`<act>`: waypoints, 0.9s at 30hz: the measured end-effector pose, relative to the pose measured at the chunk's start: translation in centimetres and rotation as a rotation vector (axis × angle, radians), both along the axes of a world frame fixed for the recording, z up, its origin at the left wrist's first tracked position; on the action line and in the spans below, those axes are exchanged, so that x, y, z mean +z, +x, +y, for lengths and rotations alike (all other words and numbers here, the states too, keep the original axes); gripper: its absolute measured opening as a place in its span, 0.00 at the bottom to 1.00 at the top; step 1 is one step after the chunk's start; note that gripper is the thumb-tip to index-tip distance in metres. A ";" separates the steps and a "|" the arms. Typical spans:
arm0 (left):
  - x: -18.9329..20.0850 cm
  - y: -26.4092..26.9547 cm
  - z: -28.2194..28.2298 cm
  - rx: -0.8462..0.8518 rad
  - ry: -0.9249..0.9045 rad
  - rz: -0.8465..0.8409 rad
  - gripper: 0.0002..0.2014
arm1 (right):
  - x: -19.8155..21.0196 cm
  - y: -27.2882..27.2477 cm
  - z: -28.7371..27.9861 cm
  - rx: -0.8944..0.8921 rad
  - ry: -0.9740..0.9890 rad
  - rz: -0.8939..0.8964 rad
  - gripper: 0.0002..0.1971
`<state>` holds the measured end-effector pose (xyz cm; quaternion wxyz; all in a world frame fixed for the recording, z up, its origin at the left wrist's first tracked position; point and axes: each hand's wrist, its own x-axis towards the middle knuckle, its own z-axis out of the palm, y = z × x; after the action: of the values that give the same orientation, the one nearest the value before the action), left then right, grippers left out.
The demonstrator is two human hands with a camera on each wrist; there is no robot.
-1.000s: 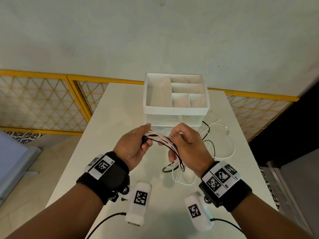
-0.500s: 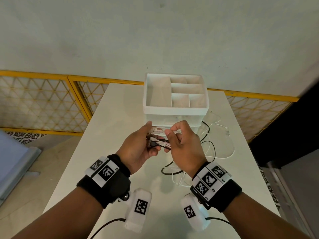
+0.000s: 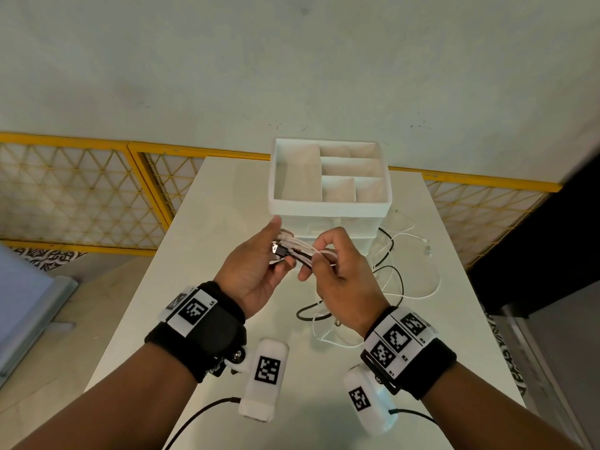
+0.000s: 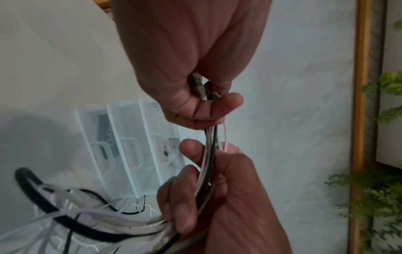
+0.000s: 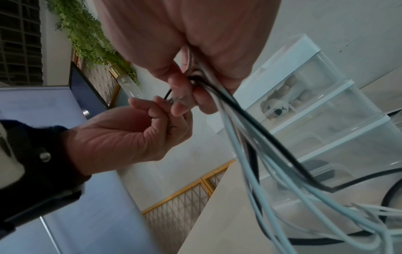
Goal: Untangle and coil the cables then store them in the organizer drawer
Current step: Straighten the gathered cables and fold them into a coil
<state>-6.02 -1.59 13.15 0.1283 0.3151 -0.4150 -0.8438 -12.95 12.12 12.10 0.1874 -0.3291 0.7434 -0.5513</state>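
Note:
A bundle of white and black cables (image 3: 300, 253) stretches between my two hands above the white table (image 3: 207, 248). My left hand (image 3: 259, 264) pinches the plug ends (image 4: 203, 87) of the bundle. My right hand (image 3: 334, 264) grips the same strands a little to the right (image 5: 195, 80). The rest of the cables (image 3: 389, 280) trail down in loose loops on the table to the right. Just behind my hands stands the white organizer (image 3: 329, 207), with an open divided tray on top and clear drawers (image 5: 304, 110) below.
A yellow lattice fence (image 3: 81, 196) runs behind the table along the pale wall. A blue-grey cabinet (image 3: 19, 306) stands at the far left, and green foliage (image 5: 87, 34) hangs nearby. The table's right edge (image 3: 467, 287) borders a dark area.
My hands have come closer together and lifted slightly toward the organizer. The right hand slid left along the bundle, so the span of cable between the hands is shorter.

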 end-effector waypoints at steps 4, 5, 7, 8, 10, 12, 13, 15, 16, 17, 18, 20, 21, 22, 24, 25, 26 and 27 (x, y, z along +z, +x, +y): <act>-0.1 0.1 0.0 0.008 -0.019 -0.014 0.10 | 0.2 -0.2 0.3 0.004 -0.015 -0.009 0.06; -0.1 0.2 0.1 -0.008 -0.044 -0.010 0.10 | 0.2 -0.2 0.3 -0.004 -0.019 -0.005 0.05; 0.0 0.2 0.3 -0.048 -0.106 -0.001 0.14 | 0.3 -0.1 0.3 -0.017 -0.022 0.006 0.04; 0.0 0.3 0.4 -0.069 -0.137 0.003 0.16 | 0.3 -0.1 0.2 -0.025 -0.024 0.011 0.03; 0.1 0.4 0.5 -0.104 -0.192 0.009 0.20 | 0.1 -0.1 0.0 -0.055 -0.025 0.016 0.02; -0.1 0.5 0.6 -0.110 -0.250 0.007 0.22 | -0.2 0.0 -0.3 -0.073 -0.022 0.016 0.02; -0.2 0.6 0.6 -0.097 -0.278 0.002 0.22 | -0.2 0.1 -0.4 -0.067 -0.022 0.019 0.02; -0.3 0.7 0.7 -0.048 -0.321 -0.019 0.19 | -0.3 0.3 -0.6 -0.040 -0.032 0.018 0.02; -0.3 0.7 0.7 -0.021 -0.330 -0.027 0.17 | -0.2 0.4 -0.6 -0.023 -0.035 0.012 0.05; -0.3 0.7 0.7 -0.002 -0.330 -0.032 0.15 | -0.2 0.4 -0.6 -0.004 -0.032 0.006 0.09; -0.3 0.8 0.6 0.007 -0.322 -0.032 0.14 | -0.3 0.4 -0.6 0.013 -0.020 0.001 0.13; -0.2 0.9 0.5 -0.019 -0.305 -0.026 0.13 | -0.3 0.3 -0.6 0.030 0.012 0.003 0.16; -0.1 1.0 0.4 -0.050 -0.302 -0.022 0.12 | -0.4 0.2 -0.6 0.036 0.025 0.010 0.15; -0.1 1.0 0.3 -0.084 -0.300 -0.021 0.12 | -0.4 0.1 -0.6 0.042 0.038 0.016 0.13; 0.0 1.1 0.3 -0.145 -0.285 -0.025 0.11 | -0.3 -0.1 -0.5 0.060 0.051 0.027 0.11; 0.0 1.2 0.3 -0.170 -0.270 -0.032 0.11 | -0.2 -0.1 -0.5 0.073 0.049 0.030 0.10; 0.1 1.2 0.2 -0.190 -0.244 -0.037 0.12 | -0.1 -0.2 -0.5 0.084 0.043 0.026 0.10; 0.2 1.2 0.2 -0.206 -0.195 -0.038 0.14 | -0.1 -0.2 -0.4 0.094 0.036 0.020 0.11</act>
<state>-4.78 -1.40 13.32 0.0631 0.2726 -0.5273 -0.8022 -13.18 11.71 12.04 0.2118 -0.3656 0.7388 -0.5250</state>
